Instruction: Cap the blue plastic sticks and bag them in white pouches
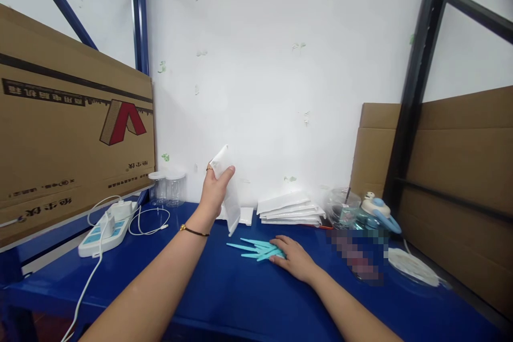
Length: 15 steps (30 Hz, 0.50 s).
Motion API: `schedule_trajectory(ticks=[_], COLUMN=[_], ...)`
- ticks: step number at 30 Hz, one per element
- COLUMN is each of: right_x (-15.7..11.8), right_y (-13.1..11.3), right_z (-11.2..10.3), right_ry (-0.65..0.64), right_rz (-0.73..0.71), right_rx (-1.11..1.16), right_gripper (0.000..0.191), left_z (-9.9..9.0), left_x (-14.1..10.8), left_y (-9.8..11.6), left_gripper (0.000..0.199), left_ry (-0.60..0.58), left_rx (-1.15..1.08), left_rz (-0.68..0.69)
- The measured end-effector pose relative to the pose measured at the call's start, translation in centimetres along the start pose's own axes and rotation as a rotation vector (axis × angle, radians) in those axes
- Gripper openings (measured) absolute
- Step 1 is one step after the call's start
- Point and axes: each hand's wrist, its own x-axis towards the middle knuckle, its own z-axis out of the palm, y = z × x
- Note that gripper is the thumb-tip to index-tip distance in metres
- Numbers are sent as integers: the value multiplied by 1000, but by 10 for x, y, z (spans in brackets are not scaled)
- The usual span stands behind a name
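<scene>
My left hand is raised above the blue table, its fingers wrapped round a thin white packet that hangs down from it. Lower and to the right, my right hand rests on several turquoise sticks with pointed ends, which lie fanned out on the table. Its fingers are bent over their right ends, partly hiding them. Behind the sticks is a stack of white packets, and another flat white piece lies behind the held packet.
A power strip with white cables and two clear jars stand at the left, by a large carton. At the right are a clear plastic cup, a blue-and-white bottle, a white round pad and a blurred item.
</scene>
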Motion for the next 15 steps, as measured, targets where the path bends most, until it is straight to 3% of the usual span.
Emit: schedule_trajectory(ticks=[3,6,8,10,13,15], right_x=[0,-1,-3,-3,-1,2], right_y=[-1,0,4,13,29,38], right_z=[-1,-3,-5,-8,-12,-19], right_ry=[13,-3,-4,47,208,312], right_rz=[-27,-36,-41,-42,1,33], right_rx=[13,29,64,120,197,229], right_gripper=[47,46,49,50,45,42], left_z=[-11,-33,-54,-77,-103,-107], left_x=[-2,-14,-26,-39,-53,-59], left_y=[4,-13,-36,-63,-93,-98], left_gripper=[57,57,55,55,76,91], left_ry=[-71,-254,-390,-495,-587,-573], left_rx=[334,850,1152,1320,1399,1347], left_rz=[131,212,146,36,-164,-206])
